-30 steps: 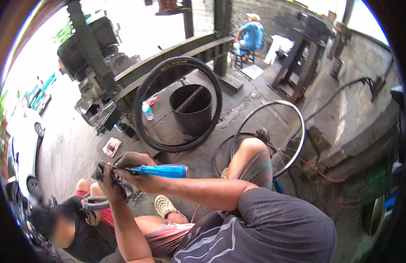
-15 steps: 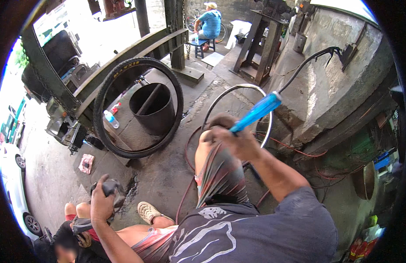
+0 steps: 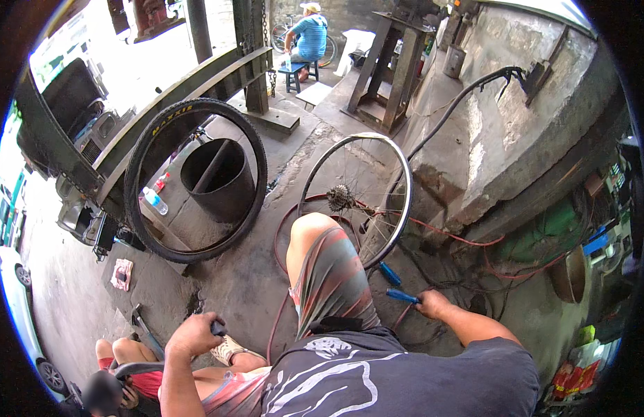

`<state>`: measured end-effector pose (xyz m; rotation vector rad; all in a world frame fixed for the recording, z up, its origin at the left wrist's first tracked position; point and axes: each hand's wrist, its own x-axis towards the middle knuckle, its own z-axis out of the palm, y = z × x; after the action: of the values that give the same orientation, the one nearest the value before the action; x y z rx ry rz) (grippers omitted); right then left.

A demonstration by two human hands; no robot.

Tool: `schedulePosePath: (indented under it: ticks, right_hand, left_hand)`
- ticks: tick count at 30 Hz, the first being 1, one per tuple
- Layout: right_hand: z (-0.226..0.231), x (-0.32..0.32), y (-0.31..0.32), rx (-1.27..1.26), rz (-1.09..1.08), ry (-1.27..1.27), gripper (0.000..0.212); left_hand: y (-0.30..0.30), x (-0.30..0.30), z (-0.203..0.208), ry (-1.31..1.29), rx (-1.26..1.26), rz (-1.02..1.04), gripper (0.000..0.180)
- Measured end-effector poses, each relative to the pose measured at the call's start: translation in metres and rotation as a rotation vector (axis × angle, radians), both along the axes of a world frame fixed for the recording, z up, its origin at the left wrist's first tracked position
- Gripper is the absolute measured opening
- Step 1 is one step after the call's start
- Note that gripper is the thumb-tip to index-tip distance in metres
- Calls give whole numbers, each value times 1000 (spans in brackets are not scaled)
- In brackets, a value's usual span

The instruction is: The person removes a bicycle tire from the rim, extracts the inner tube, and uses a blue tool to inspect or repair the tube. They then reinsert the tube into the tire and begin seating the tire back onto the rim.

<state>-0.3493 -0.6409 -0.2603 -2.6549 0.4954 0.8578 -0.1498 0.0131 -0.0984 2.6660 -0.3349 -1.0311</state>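
The left hand [image 3: 193, 336] has its fingers curled round a small dark object [image 3: 218, 328] near a pale clog [image 3: 227, 349]. Right of the bent knee [image 3: 312, 233], the right hand [image 3: 433, 306] clamps its fingers on a blue-handled tool [image 3: 402, 296]. Beyond, a second blue handle [image 3: 389, 273] lies near a spoked wheel [image 3: 341, 198]. Farther off stands a black tyre [image 3: 131, 184], a dark bucket [image 3: 232, 198] showing through it.

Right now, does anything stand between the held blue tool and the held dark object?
Yes, in this view: the wearer's bent leg, between the blue tool in the right hand and the dark object in the left hand.
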Motion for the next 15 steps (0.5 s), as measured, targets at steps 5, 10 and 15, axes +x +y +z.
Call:
schedulePosePath:
  ticks: [5, 10, 15]
  right_hand:
    - [-47, -14, -22, -88, 215, 268, 49]
    - [29, 117, -39, 99, -334, -317, 74]
    - [103, 253, -9, 347, -704, -660, 122]
  left_hand:
    - [17, -6, -77, 135, 114, -147, 61]
    - [0, -14, -118, 340, 262, -177, 71]
    - [21, -14, -149, 308, 300, -158, 85]
